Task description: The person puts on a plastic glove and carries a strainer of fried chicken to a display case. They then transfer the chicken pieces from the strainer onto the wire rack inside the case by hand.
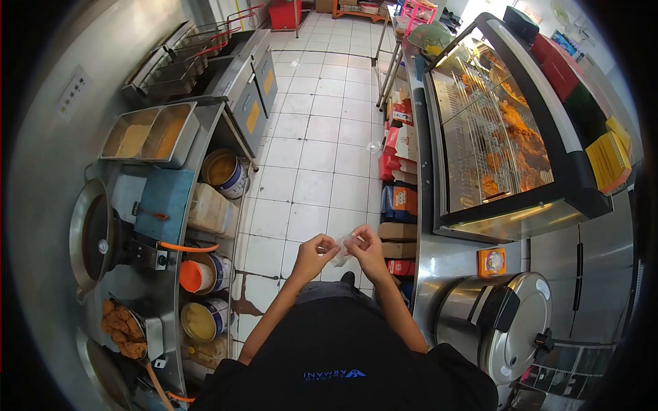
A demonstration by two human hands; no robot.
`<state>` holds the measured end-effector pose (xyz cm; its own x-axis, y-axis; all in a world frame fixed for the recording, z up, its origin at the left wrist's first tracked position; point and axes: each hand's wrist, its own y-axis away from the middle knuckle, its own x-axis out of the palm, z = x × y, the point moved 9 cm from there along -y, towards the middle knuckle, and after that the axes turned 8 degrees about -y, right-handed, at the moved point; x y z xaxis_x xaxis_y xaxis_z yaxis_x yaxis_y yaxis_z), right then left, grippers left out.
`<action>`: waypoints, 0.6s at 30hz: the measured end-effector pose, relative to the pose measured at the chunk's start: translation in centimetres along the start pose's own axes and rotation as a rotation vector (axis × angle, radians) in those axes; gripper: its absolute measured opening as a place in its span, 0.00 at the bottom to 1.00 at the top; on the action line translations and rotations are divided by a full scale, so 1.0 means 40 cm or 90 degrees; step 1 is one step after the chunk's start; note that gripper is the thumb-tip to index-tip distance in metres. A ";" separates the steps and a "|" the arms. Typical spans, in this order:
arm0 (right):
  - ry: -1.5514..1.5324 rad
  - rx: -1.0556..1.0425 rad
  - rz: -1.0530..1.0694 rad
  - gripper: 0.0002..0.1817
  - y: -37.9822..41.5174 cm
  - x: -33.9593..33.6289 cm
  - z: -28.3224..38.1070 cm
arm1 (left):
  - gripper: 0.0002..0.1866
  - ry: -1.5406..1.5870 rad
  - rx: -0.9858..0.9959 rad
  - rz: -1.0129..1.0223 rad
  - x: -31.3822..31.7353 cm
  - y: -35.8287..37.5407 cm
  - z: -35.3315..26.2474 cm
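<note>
In front of my body, above the tiled floor, both hands pinch a crumpled piece of thin clear plastic [340, 252]; whether it is a bag or a glove cannot be made out. My left hand [316, 256] is closed on its left edge with thumb and fingertips. On the other side, my right hand [366, 251] grips it the same way, fingers curled. The plastic hangs slightly below the fingertips, between the two hands.
Left, a steel counter holds breading trays [148, 133], a wok [94, 240] and fried chicken [123, 330]; tubs [223, 171] stand beneath. Fryers [236, 75] lie beyond. At right are a glass display warmer [504, 130], a large lidded cooker [497, 322] and boxes [399, 233] underneath.
</note>
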<state>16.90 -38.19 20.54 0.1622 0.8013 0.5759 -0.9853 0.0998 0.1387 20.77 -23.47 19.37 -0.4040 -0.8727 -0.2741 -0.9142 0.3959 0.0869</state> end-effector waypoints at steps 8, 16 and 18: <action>0.771 -0.463 0.060 0.13 0.104 0.187 0.165 | 0.05 -0.156 0.053 -0.225 -0.142 0.024 -0.101; 0.470 -0.155 0.039 0.11 0.048 0.098 -0.009 | 0.06 -0.325 0.197 -0.150 -0.114 0.045 -0.236; 0.300 -0.120 0.018 0.12 0.027 0.069 -0.029 | 0.06 -0.299 0.236 -0.129 -0.098 0.052 -0.247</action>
<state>16.23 -35.18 21.35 0.1367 0.9800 0.1447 -0.9885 0.1446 -0.0452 20.14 -22.07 30.08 -0.0893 -0.7553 -0.6493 -0.8647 0.3823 -0.3258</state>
